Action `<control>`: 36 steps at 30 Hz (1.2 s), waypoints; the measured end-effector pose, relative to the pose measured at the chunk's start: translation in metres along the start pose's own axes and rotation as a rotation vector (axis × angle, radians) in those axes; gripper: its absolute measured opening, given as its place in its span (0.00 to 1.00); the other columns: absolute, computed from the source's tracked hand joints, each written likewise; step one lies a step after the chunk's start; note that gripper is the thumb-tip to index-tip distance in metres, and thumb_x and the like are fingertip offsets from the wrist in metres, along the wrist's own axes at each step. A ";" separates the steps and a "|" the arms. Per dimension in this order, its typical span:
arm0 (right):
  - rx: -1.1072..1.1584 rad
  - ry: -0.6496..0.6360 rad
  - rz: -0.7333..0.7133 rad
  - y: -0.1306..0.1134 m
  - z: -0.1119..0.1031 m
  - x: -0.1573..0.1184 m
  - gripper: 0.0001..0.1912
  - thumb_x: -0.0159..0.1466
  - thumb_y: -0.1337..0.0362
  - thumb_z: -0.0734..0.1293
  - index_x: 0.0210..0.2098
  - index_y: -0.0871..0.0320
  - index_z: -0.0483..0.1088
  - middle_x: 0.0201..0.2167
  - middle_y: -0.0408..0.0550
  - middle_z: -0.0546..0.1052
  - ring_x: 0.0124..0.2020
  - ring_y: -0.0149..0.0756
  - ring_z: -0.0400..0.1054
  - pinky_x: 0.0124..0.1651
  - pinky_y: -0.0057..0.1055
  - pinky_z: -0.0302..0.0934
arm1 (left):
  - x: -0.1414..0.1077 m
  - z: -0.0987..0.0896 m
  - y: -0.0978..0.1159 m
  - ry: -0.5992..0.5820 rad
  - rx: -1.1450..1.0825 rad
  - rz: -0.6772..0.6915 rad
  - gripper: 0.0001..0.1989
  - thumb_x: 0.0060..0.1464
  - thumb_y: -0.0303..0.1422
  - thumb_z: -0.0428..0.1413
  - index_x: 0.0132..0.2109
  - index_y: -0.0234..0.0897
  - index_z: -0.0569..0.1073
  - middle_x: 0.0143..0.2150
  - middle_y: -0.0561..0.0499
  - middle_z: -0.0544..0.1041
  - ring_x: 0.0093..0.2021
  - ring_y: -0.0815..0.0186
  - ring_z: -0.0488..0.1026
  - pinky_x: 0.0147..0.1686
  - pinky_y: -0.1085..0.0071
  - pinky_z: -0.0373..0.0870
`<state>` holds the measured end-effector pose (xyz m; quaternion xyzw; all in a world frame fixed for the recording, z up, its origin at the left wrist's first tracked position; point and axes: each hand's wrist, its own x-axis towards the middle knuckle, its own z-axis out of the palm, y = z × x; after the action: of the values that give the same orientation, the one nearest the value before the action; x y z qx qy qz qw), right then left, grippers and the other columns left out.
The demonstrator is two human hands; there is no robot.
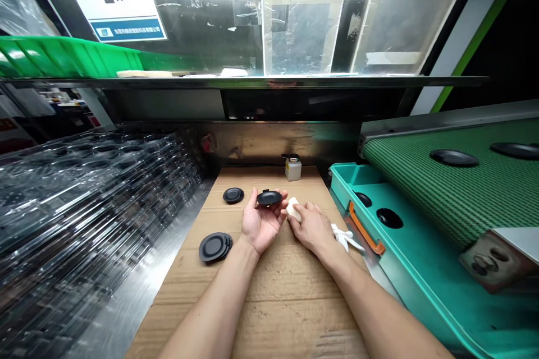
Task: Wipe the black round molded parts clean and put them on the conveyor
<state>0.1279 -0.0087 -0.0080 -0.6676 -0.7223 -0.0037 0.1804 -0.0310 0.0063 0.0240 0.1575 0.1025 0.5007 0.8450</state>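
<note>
My left hand (263, 224), palm up, holds a round black part (269, 197) by its edges above the cardboard sheet (290, 303). Just right of it, my right hand (310, 225) pinches a small white pad (293, 208). To the left on the cardboard lie two groups of flat black discs, a small one (233, 195) farther back and a larger overlapping one (214, 247) nearer. A small bottle (293, 168) with a dark and metallic top stands at the back of the cardboard. White crumpled material (347, 236) lies beside my right wrist.
Stacked clear plastic trays (105, 190) fill the left side. On the right, a teal bin (404, 269) with an orange handle holds black parts, below a green conveyor belt (455, 196) carrying black discs. A metal shelf (269, 83) with a green basket (71, 59) crosses above.
</note>
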 end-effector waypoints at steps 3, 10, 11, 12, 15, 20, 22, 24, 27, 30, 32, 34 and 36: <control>0.002 0.007 0.001 0.000 0.000 0.000 0.22 0.67 0.47 0.53 0.49 0.52 0.68 0.40 0.51 0.68 0.44 0.41 0.61 0.44 0.33 0.51 | 0.000 0.000 0.000 0.003 0.010 -0.004 0.22 0.59 0.45 0.49 0.46 0.28 0.72 0.46 0.37 0.76 0.38 0.61 0.75 0.34 0.69 0.73; 0.006 -0.007 0.009 0.000 -0.001 0.000 0.23 0.67 0.46 0.52 0.48 0.53 0.68 0.40 0.51 0.68 0.44 0.41 0.61 0.44 0.34 0.52 | 0.000 0.000 0.000 0.005 0.023 -0.011 0.22 0.59 0.45 0.49 0.46 0.29 0.72 0.46 0.38 0.76 0.38 0.61 0.75 0.34 0.69 0.73; 0.007 -0.009 0.011 0.000 -0.001 0.000 0.23 0.67 0.46 0.52 0.48 0.53 0.68 0.40 0.52 0.68 0.44 0.41 0.61 0.44 0.34 0.52 | 0.000 0.000 0.000 0.005 0.025 -0.011 0.22 0.59 0.45 0.49 0.46 0.29 0.72 0.46 0.38 0.76 0.38 0.61 0.75 0.34 0.69 0.73; 0.009 -0.011 0.012 -0.001 -0.001 0.000 0.23 0.67 0.46 0.53 0.48 0.53 0.68 0.40 0.52 0.68 0.44 0.41 0.61 0.44 0.34 0.52 | 0.000 0.000 0.000 0.006 0.027 -0.010 0.22 0.59 0.45 0.49 0.46 0.29 0.72 0.46 0.38 0.76 0.38 0.61 0.75 0.34 0.69 0.73; 0.014 -0.021 0.016 -0.002 -0.003 0.000 0.22 0.67 0.47 0.53 0.49 0.53 0.68 0.41 0.52 0.69 0.45 0.42 0.62 0.46 0.34 0.53 | 0.000 0.001 -0.001 0.012 0.036 -0.010 0.22 0.59 0.46 0.49 0.46 0.29 0.72 0.46 0.38 0.76 0.38 0.62 0.76 0.34 0.69 0.73; 0.006 -0.043 0.032 -0.003 -0.005 -0.001 0.22 0.67 0.48 0.54 0.50 0.53 0.68 0.42 0.52 0.68 0.47 0.42 0.61 0.47 0.34 0.52 | -0.001 0.002 -0.001 0.029 0.047 -0.008 0.22 0.59 0.46 0.49 0.45 0.30 0.73 0.45 0.38 0.76 0.37 0.62 0.76 0.33 0.70 0.73; 0.009 -0.042 0.029 -0.003 -0.005 0.000 0.22 0.67 0.49 0.54 0.50 0.53 0.67 0.42 0.52 0.68 0.47 0.42 0.61 0.47 0.34 0.52 | 0.000 0.002 -0.001 0.030 0.044 -0.004 0.22 0.59 0.46 0.49 0.45 0.29 0.73 0.45 0.38 0.76 0.37 0.62 0.76 0.33 0.70 0.73; 0.010 -0.044 0.027 -0.002 -0.004 0.000 0.21 0.67 0.49 0.54 0.50 0.53 0.67 0.42 0.52 0.68 0.47 0.42 0.61 0.47 0.34 0.52 | 0.000 0.002 -0.001 0.038 0.039 0.002 0.22 0.59 0.45 0.49 0.45 0.29 0.73 0.45 0.38 0.77 0.37 0.62 0.76 0.33 0.70 0.73; 0.011 -0.045 0.026 -0.002 -0.002 0.001 0.21 0.67 0.49 0.54 0.50 0.53 0.67 0.42 0.52 0.68 0.47 0.42 0.61 0.47 0.34 0.52 | 0.000 0.001 0.000 0.051 0.032 0.006 0.22 0.60 0.45 0.48 0.45 0.28 0.73 0.44 0.39 0.77 0.37 0.62 0.76 0.33 0.70 0.74; 0.020 -0.031 0.024 -0.002 -0.002 0.001 0.21 0.67 0.49 0.55 0.50 0.54 0.67 0.41 0.52 0.68 0.46 0.42 0.61 0.47 0.34 0.52 | 0.000 0.000 0.000 0.046 0.031 0.006 0.22 0.60 0.45 0.48 0.46 0.28 0.72 0.45 0.39 0.77 0.37 0.62 0.76 0.33 0.70 0.73; 0.019 -0.028 0.028 -0.002 -0.002 0.001 0.21 0.67 0.49 0.55 0.50 0.54 0.67 0.41 0.52 0.68 0.47 0.42 0.61 0.46 0.34 0.52 | 0.001 -0.001 0.000 0.040 0.029 0.006 0.22 0.60 0.45 0.48 0.47 0.28 0.72 0.46 0.39 0.77 0.37 0.62 0.76 0.33 0.70 0.73; 0.011 -0.034 0.033 -0.003 -0.003 0.000 0.21 0.67 0.49 0.55 0.50 0.54 0.67 0.41 0.52 0.68 0.47 0.42 0.62 0.46 0.33 0.52 | 0.001 -0.002 0.000 0.038 0.028 0.005 0.23 0.61 0.44 0.47 0.48 0.27 0.72 0.46 0.38 0.77 0.37 0.62 0.77 0.33 0.70 0.74; 0.001 -0.037 0.034 -0.003 -0.004 0.000 0.21 0.67 0.49 0.54 0.50 0.53 0.67 0.41 0.52 0.68 0.46 0.42 0.62 0.46 0.33 0.53 | 0.001 -0.003 0.000 0.042 0.025 0.006 0.23 0.62 0.44 0.45 0.48 0.27 0.72 0.45 0.38 0.78 0.37 0.62 0.77 0.33 0.70 0.74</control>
<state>0.1258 -0.0097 -0.0037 -0.6796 -0.7142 0.0120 0.1672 -0.0315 0.0081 0.0215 0.1578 0.1262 0.5052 0.8390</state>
